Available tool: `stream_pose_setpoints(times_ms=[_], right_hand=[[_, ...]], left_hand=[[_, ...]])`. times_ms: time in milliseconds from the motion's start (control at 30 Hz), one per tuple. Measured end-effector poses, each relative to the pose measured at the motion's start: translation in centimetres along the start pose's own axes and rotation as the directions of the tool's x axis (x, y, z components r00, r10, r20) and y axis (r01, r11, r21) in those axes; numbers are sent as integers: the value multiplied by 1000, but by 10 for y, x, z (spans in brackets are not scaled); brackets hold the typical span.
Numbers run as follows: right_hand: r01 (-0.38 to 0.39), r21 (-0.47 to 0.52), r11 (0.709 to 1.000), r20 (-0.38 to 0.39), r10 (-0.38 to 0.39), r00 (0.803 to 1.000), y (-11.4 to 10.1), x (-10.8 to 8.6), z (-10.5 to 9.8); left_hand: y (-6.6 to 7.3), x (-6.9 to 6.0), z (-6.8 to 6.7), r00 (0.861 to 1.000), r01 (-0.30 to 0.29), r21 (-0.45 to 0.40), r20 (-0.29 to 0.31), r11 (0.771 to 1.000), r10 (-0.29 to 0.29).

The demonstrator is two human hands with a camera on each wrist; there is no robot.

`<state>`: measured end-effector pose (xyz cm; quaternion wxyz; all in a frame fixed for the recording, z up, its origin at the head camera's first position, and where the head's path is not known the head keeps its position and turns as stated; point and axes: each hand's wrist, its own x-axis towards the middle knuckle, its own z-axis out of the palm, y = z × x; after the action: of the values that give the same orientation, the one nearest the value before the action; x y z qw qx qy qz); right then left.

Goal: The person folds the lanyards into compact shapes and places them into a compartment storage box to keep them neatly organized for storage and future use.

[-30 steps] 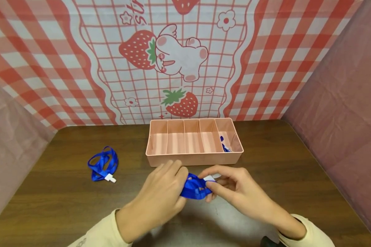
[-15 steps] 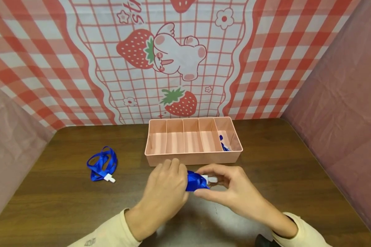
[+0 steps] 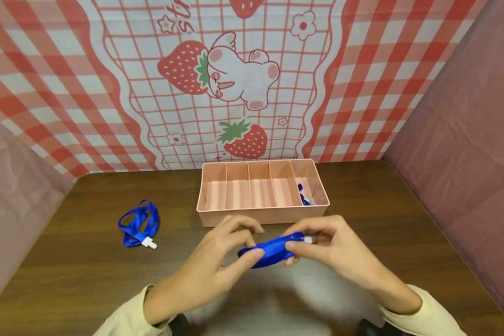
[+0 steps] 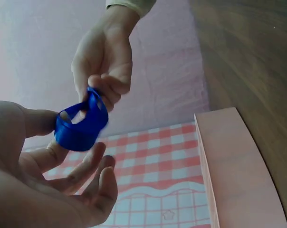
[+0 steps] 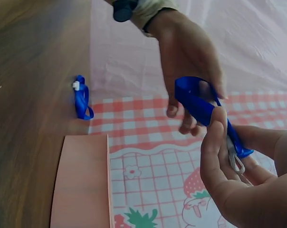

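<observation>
Both hands hold a folded blue lanyard (image 3: 270, 252) above the table, in front of the pink box. My left hand (image 3: 212, 261) has its thumb and forefinger at the lanyard's left end, the other fingers spread apart; in the left wrist view, the band's loop (image 4: 77, 137) lies by that thumb. My right hand (image 3: 346, 254) pinches the other end between thumb and fingers. A white clip (image 3: 308, 240) pokes out beside the right fingers, and its pale hook (image 5: 237, 164) shows in the right wrist view. The right fingers partly hide the clip.
A pink divided box (image 3: 262, 215) stands at the back of the wooden table (image 3: 67, 261). Its rightmost compartment contains something blue with a white part (image 3: 305, 200). A second blue lanyard (image 3: 140, 224) with a white clip lies loosely coiled on the left.
The left fingers have loosened from round the lanyard and spread, showing more of the band. My right hand has shifted slightly right, and the lanyard now appears as a longer, flatter bundle.
</observation>
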<state>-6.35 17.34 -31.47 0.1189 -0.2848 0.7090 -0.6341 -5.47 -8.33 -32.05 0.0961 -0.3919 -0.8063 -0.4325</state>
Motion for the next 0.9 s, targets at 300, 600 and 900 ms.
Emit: stream_pose_setpoints(times_ms=[300, 600, 900], right_hand=[[-31, 8, 999, -2, 31, 1000, -2, -6, -8], [-40, -19, 999, -8, 39, 999, -2, -6, -10], [50, -171, 984, -28, -56, 998, -6, -4, -12]], left_hand=[[-10, -4, -2, 998, -54, -140, 5, 989, 55], [-11, -7, -4, 977, 34, -286, 211, 958, 29], [-14, -5, 10, 973, 60, -459, 226, 886, 51]])
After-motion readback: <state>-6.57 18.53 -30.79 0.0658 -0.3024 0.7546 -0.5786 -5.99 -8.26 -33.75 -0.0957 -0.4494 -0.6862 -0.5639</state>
